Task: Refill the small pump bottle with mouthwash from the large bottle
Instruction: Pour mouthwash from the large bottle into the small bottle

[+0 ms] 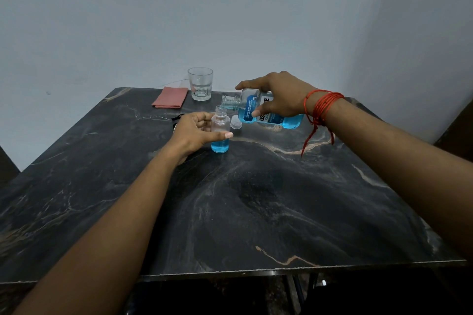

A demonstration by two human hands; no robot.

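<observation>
The small clear bottle (220, 133) stands upright on the dark marble table (256, 199), its pump off and blue mouthwash filling its lower part. My left hand (194, 133) grips its side. My right hand (279, 97) holds the large blue mouthwash bottle (256, 110) tipped on its side, its open neck right over the small bottle's mouth. A thin stream seems to pass between them. The large bottle's clear cap (236, 121) rests on the table just behind the small bottle.
A clear drinking glass (200, 83) stands at the table's far edge, with a folded pink cloth (170, 97) to its left. A black object (177, 117), partly hidden by my left hand, lies behind it. A wall rises right behind the table.
</observation>
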